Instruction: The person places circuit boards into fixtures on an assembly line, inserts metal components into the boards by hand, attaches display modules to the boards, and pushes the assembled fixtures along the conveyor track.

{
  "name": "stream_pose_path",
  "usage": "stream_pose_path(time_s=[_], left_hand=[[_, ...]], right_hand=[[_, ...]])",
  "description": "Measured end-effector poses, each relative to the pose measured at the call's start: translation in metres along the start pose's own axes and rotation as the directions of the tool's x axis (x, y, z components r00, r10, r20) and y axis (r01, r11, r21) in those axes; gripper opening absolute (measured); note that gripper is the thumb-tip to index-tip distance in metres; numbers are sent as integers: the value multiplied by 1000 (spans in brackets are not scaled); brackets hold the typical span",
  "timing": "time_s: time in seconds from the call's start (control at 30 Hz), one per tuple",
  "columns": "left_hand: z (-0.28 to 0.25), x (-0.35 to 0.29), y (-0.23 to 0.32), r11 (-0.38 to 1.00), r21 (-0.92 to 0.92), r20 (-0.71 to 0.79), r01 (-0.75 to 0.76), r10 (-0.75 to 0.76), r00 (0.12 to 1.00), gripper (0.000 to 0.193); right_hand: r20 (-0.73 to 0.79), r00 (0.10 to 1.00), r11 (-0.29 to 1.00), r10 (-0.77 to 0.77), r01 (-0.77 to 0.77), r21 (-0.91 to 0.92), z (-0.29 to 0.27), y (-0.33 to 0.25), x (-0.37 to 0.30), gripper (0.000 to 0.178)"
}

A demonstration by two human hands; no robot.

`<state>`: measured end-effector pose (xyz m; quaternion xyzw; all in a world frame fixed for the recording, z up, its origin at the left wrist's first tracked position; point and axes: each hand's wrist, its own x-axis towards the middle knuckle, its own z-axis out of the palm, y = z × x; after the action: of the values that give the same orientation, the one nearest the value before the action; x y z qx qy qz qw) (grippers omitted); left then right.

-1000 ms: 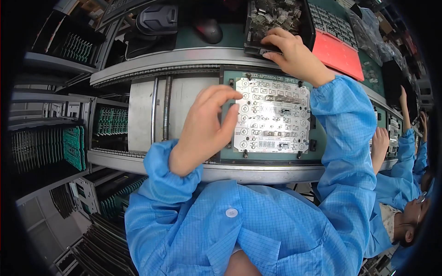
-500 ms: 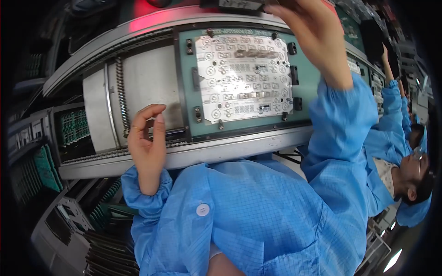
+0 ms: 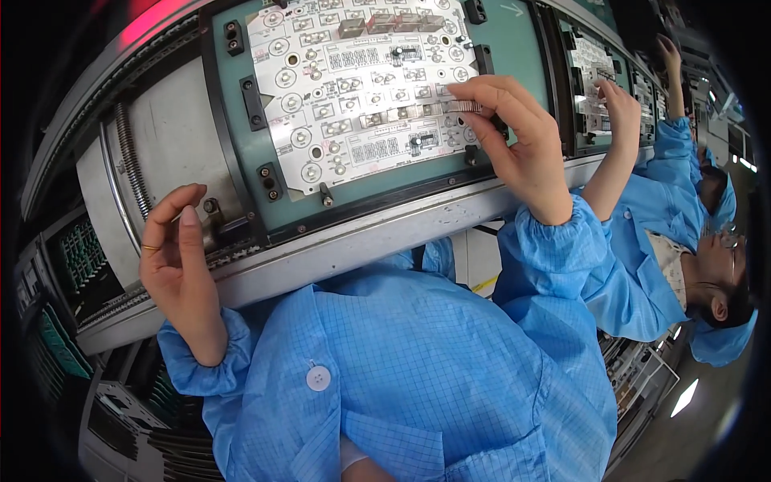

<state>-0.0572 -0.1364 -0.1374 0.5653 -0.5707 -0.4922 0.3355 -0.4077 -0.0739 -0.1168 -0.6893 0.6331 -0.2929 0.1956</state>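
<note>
A white printed circuit board lies in a green carrier with black clips round its edges. Over the board's right side, my right hand pinches a small ribbed, silvery part between thumb and fingers. That part is at the right end of a row of small pale block components; whether it touches the board I cannot tell. A second row of see-through box-like components stands farther up the board. My left hand hovers left of the carrier by the rail, fingers loosely curled and apart, holding nothing.
A metal rail runs along the near side, with a chain and a spring-wrapped rod at left. Racks of green boards stand lower left. At right, a co-worker's hand is over another board.
My right hand has come back from the far side to the board, now pinching the ribbed part. The board appears farther left and up in view. My left hand remains by the rail.
</note>
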Motion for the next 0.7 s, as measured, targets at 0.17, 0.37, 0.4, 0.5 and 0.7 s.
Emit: stream_pose_path(time_s=[0.17, 0.37, 0.4, 0.5, 0.7], left_hand=[[1, 2, 1, 1000, 29, -36, -1, 2, 999, 25], [-2, 2, -1, 999, 17, -27, 35, -34, 999, 22], [-1, 2, -1, 999, 16, -20, 33, -33, 999, 22], [-3, 0, 0, 998, 49, -28, 44, -43, 999, 22], [-4, 6, -2, 998, 58, -26, 32, -31, 999, 23]], right_hand=[[9, 1000, 998, -21, 22, -60, -3, 0, 4, 29], [30, 994, 983, -101, 104, -151, -2, -1, 6, 28], [38, 992, 979, -120, 125, -160, -1, 0, 6, 28], [21, 989, 978, -148, 150, -144, 4, 0, 6, 30], [38, 993, 981, -111, 115, -153, 4, -2, 9, 33]])
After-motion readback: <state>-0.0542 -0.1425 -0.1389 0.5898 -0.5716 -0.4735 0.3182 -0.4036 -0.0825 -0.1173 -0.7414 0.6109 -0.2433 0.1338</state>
